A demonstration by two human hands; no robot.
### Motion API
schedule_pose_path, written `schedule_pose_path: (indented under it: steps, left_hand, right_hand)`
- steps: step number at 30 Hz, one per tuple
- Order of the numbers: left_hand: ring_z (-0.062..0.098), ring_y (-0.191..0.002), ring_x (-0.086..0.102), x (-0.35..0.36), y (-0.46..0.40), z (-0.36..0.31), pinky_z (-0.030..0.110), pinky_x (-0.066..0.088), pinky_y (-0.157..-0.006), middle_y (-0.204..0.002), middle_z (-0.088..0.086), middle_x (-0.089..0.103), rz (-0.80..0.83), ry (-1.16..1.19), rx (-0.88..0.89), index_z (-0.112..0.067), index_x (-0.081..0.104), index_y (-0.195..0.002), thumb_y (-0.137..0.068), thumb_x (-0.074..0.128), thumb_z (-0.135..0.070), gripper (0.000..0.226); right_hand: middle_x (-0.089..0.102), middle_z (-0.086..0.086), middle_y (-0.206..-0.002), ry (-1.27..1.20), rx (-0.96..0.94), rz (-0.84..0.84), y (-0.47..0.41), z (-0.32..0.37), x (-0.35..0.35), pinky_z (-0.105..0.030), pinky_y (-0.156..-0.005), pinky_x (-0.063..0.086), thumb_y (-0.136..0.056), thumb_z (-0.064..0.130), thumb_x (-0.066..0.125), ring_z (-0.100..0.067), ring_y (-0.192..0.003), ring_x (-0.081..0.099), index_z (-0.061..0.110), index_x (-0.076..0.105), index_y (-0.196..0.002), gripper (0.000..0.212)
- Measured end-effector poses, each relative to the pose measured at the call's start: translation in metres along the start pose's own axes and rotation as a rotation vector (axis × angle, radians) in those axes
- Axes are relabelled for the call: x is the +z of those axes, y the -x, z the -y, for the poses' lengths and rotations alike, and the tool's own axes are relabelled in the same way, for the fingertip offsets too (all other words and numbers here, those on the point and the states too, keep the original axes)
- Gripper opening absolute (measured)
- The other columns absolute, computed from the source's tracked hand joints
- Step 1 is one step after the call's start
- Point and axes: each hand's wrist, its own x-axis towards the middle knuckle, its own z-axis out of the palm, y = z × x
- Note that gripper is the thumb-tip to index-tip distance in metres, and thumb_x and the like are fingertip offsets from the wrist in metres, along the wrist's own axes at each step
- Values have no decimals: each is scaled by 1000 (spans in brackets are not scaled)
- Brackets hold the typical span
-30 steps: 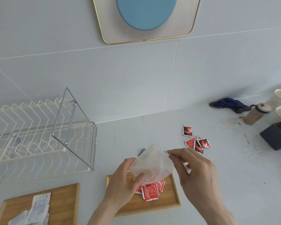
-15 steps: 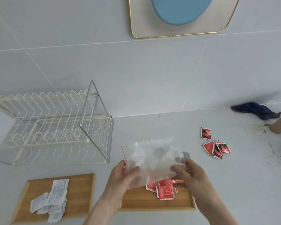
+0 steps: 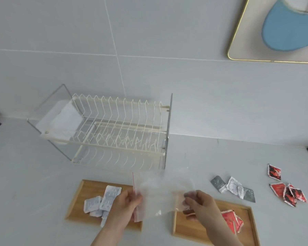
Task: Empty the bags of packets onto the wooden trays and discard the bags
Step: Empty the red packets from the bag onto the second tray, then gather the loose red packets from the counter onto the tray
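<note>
Left hand: pinched on the red-striped zip edge of a clear plastic bag. Right hand: gripping the bag's opposite side. Bag: held stretched above the gap between two wooden trays, apparently empty. Left tray: white packets. Right tray: red packets. Tabletop: grey-and-white packets and red loose packets lie outside the trays. Dish rack behind. Status: emptying appears done; discarding this bag outstanding.

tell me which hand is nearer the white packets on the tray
Left. The left hand sits right beside the white packets, overlapping them; the right hand is over the other tray.
</note>
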Motion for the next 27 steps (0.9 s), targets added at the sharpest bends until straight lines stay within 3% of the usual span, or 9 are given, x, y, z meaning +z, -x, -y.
schedule_pose_path:
  steps: [5,10,14,16,20,22,25,27]
  left_hand:
    - [18,-74,67,-85,-2,9,29,45,-62,-76,1,69,-47,14,-43,-14,70,-93,-72,75,-23,23]
    - [24,-79,69,-174,-8,32,39,55,-66,-89,7,73,-159,11,-25,-21,71,-98,-58,65,-30,42]
    - [22,-66,69,-238,-9,52,38,55,-66,-89,4,75,-277,3,3,-30,65,-108,-76,65,-20,34]
    - [20,-63,66,-265,-10,62,35,53,-65,-88,1,75,-356,0,8,-34,60,-111,-85,65,-22,29]
    - [20,-82,70,-309,-14,73,34,52,-71,-99,-6,73,-473,-39,3,-33,50,-119,-90,65,-28,34]
    - [19,-89,68,-327,-17,75,35,51,-73,-103,-7,70,-509,-71,13,-31,46,-124,-91,64,-25,39]
    - [13,-84,65,-349,-25,75,33,46,-65,-100,-9,67,-530,-123,36,-27,43,-129,-93,62,-21,42]
    - [13,-80,64,-362,-30,75,32,44,-63,-99,-9,66,-541,-154,47,-24,41,-133,-93,62,-20,45]
  right_hand:
    - [70,-14,-79,125,43,86,2,10,85,-29,-48,49,-96,0,55,-24,-50,62,1,67,-95,12]
    - [74,-15,-85,295,-24,45,8,25,181,-31,-50,53,-91,0,57,-23,-54,66,11,68,-92,15]
    - [71,-10,-85,393,-99,19,12,31,256,-30,-50,55,-90,2,60,-19,-55,71,17,66,-96,17]
    - [71,-5,-83,443,-131,15,11,26,290,-39,-57,62,-89,5,60,-19,-57,73,24,65,-93,19]
    - [73,9,-76,554,-170,-1,7,15,343,-48,-72,63,-84,20,58,-19,-69,76,37,64,-89,20]
    - [71,7,-79,590,-186,5,3,13,367,-49,-77,61,-86,17,58,-24,-73,75,36,63,-91,20]
    - [70,7,-84,634,-212,-4,13,26,400,-48,-80,60,-87,15,59,-26,-82,72,37,58,-88,22]
    - [68,11,-84,651,-210,-1,14,31,418,-42,-84,58,-89,17,59,-25,-89,70,32,63,-100,19]
